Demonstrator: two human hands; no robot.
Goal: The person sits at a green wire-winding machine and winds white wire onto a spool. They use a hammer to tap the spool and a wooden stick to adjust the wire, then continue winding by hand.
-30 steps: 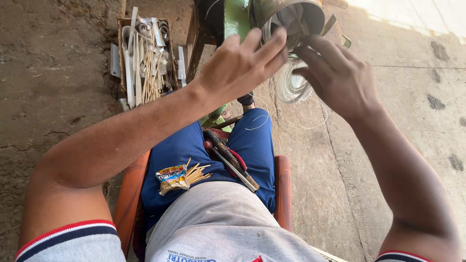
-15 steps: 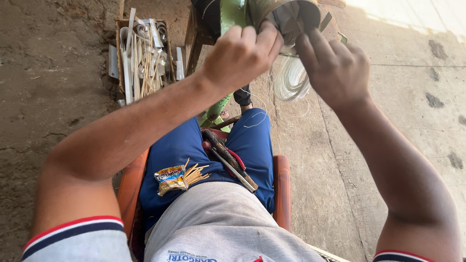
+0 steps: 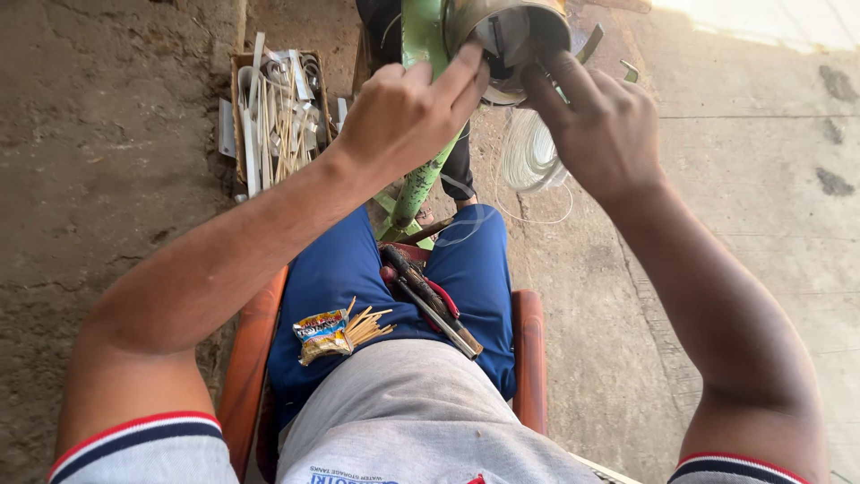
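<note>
1. Fingers [image 3: 466,72] of the left hand [image 3: 408,116] extended and pressed close together, tips resting on the rim of the round metal housing [image 3: 506,36]; fingers of the right hand [image 3: 605,125] held likewise, tips touching the opposite side of the rim. Cannot tell whether anything is pinched between them.
2. Housing mounted at the top of a green stand [image 3: 421,179], straight ahead, above the knees.
3. Probably rigid and heavy, cold steel, with a thin rim likely sharp at the edge; best taken by the outer wall, not the lip. Pale winding inside, likely fragile.
4. Just below and behind the right hand, a coil of pale wire [image 3: 533,152] on the concrete: light, springy, apt to tangle.
5. Across the lap, a long tool with red handles [image 3: 430,300], loose and liable to slide off; beside it a small packet of thin sticks [image 3: 336,332].
6. Further left on the ground, a wooden box [image 3: 273,112] crowded with strips and sticks.
7. Nothing between hands and housing; stand close against the knees.
</note>
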